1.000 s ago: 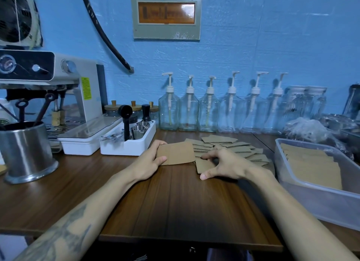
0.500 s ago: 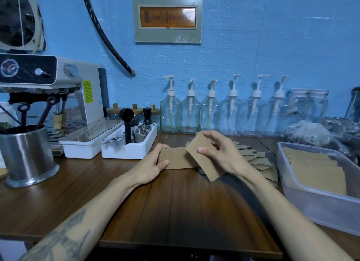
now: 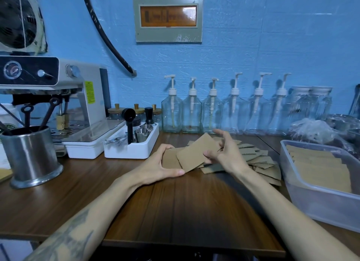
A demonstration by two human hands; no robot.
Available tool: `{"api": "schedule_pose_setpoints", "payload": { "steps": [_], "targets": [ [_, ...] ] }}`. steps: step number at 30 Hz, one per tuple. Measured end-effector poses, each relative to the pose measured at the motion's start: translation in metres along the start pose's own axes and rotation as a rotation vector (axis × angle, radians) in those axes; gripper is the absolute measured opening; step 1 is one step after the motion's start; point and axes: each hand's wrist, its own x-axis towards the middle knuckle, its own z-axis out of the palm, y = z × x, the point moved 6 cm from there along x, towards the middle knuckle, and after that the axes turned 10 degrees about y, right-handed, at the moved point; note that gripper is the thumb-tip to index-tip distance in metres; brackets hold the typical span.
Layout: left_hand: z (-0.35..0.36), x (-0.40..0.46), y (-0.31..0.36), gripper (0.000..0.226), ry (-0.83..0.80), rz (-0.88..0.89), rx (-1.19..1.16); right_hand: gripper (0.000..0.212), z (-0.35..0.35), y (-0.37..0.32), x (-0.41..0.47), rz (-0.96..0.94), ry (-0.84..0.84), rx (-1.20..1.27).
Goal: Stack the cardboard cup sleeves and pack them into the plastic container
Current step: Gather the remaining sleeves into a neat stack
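Left hand (image 3: 161, 167) is gripping a small stack of sleeves (image 3: 170, 160); right hand (image 3: 224, 155) is pinching one tilted sleeve (image 3: 196, 153) over it, left of the plastic container (image 3: 315, 200).

Tilted brown sleeve (image 3: 196, 153) overlaps flat stack (image 3: 170, 160); more sleeves fill plastic container (image 3: 319, 200).

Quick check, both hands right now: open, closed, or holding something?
Left hand: holding the small stack of cardboard sleeves by its edges.
Right hand: pinching a single sleeve over that stack.
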Motion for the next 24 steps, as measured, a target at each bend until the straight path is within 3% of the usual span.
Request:
{"api": "schedule_pose_setpoints", "payload": {
  "steps": [4,7,13,19,24],
  "targets": [
    [0.001,0.000,0.000,0.063,0.000,0.019,0.022,0.025,0.014,0.002,-0.009,-0.240,-0.053,-0.624],
    [0.001,0.002,0.000,0.051,0.011,0.070,0.082,0.031,0.023,0.002,-0.015,-0.364,-0.049,-0.829],
    [-0.002,0.005,-0.003,0.030,0.030,0.126,0.138,0.070,0.024,-0.001,-0.014,-0.442,-0.052,-0.888],
    [-0.005,0.002,-0.002,0.057,0.071,0.158,0.158,0.056,0.039,0.000,-0.017,-0.503,-0.225,-0.884],
    [-0.003,0.004,-0.002,0.046,0.067,0.153,0.156,0.053,0.041,0.002,-0.020,-0.553,-0.233,-0.929]
  ]
}}
